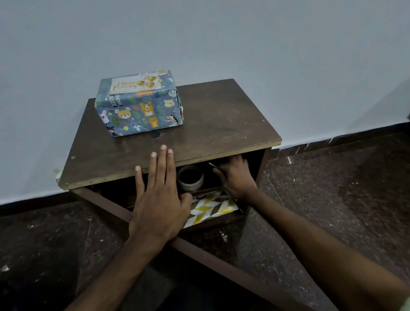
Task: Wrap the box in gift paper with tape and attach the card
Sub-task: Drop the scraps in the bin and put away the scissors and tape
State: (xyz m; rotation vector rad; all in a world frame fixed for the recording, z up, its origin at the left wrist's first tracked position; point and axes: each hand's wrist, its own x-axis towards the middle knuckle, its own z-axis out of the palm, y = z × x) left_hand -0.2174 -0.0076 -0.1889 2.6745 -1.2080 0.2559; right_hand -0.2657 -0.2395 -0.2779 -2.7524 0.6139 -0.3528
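The wrapped box (140,111) stands at the back left corner of the cabinet top (221,121), its left side close to the left edge. A hard lean or jolt on the cabinet could nudge it off that side. The card (136,84) lies flat on the box's top face. Whether tape holds it cannot be seen, and a loose card would slide off if the box were tipped.

The left hand (158,198) is flat, fingers straight and apart, with its fingertips over the front edge of the top. It holds nothing.

The open compartment (262,161) below holds a tape roll (191,178) standing in the middle, with a sheet of yellow-and-white chevron paper (211,208) lying in front of it. The right hand (236,177) reaches into the dark right part, fingers bent. Whether it grips anything cannot be told. A thin glinting thing (211,165) shows by its fingertips. A blind sweep there could knock the roll out onto the floor (344,195).
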